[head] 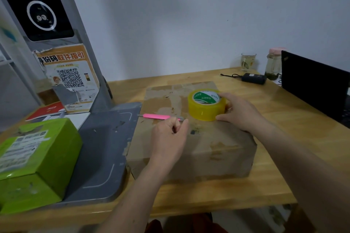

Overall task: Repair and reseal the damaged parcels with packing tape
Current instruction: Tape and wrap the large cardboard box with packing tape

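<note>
A worn cardboard box [191,134] lies flat on the wooden table [284,138], its left edge against a grey tray [106,149] and its near edge set back from the table's front edge. The right hand [240,113] grips the yellow tape roll [206,104], which stands on the box top toward its far right corner, fingers curled round the roll's right side and thumb at its base. The left hand [170,138] has its fingers curled, pinching the near end of a pink knife [161,116] that extends left from the fingertips along the box top. Left of that hand, a green parcel [36,162] sits on the tray. Bare table lies right of the right hand, up to a black laptop [314,89]. Beyond the fingers, a black adapter [253,78] and two jars stand near the wall.
</note>
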`<state>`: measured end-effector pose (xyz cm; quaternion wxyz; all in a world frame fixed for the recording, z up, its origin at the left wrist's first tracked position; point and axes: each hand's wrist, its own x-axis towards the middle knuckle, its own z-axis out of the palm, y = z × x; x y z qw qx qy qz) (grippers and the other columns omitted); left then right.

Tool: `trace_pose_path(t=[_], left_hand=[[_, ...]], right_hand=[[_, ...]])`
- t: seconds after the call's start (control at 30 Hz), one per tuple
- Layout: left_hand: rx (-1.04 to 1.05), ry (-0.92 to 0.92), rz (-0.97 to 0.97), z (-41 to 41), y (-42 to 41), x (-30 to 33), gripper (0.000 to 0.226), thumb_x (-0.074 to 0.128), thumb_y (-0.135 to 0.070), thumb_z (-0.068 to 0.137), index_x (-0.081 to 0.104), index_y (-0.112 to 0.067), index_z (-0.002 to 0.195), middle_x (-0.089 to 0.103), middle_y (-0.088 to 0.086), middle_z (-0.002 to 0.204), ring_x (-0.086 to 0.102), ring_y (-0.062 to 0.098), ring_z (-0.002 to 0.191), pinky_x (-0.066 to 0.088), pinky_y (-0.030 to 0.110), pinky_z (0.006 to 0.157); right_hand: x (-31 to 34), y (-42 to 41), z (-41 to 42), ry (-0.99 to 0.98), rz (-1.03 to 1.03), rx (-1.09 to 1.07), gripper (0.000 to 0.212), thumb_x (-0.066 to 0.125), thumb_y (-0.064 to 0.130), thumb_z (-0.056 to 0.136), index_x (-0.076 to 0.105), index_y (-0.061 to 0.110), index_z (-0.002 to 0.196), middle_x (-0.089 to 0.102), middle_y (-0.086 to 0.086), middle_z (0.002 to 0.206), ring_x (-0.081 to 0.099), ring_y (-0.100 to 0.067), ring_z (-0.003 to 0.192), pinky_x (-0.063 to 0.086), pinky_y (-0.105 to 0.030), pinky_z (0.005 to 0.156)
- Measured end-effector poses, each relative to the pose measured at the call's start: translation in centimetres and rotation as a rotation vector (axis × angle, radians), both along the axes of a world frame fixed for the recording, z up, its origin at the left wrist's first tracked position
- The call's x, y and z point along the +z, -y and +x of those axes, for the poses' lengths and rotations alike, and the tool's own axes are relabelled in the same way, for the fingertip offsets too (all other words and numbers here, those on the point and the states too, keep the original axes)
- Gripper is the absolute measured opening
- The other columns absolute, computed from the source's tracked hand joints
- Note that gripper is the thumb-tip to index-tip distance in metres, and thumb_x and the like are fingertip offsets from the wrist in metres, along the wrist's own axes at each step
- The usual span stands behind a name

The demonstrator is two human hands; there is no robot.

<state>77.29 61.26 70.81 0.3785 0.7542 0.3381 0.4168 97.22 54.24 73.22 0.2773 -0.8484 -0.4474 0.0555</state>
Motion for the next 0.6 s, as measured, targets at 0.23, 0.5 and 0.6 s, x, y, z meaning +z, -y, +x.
trace_pose_path(t=[0.23,0.5,0.6], left_hand=[[-0.001,0.016,0.011,0.0,-0.2,-0.2,0.046,0.063,-0.019,0.09,0.036,-0.017,0.053,0.034,-0.01,0.043,0.032,0.006,0.046,0.046,0.022,0.064],[0.011,0.002,-0.011,0.1,-0.4,-0.4,0.042,0.063,-0.021,0.09,0.041,-0.017,0.055,0.039,-0.011,0.046,0.036,0.004,0.047,0.04,0.015,0.054],[0.02,0.047,-0.056,-0.2,-0.3,0.2,0.024,0.066,-0.026,0.09,0.052,-0.018,0.071,0.051,-0.009,0.065,0.044,0.0,0.055,0.038,0.014,0.054]], right_hand=[[0.4,-0.3,0.4,0.098,-0.004,-0.005,0.069,0.068,0.013,0.086,0.037,0.029,0.145,0.06,-0.007,0.124,0.056,-0.026,0.109,0.049,-0.039,0.084],[1.0,-1.0,1.0,0.421,-0.188,0.088,0.054,0.073,0.032,0.082,0.049,0.032,0.13,0.034,-0.008,0.129,0.032,-0.026,0.121,0.042,-0.04,0.094],[1.7,-0.9,0.0,0.352,-0.069,0.215,0.037,0.079,0.031,0.074,0.062,0.028,0.107,0.022,-0.002,0.152,0.017,-0.029,0.138,0.025,-0.044,0.111]])
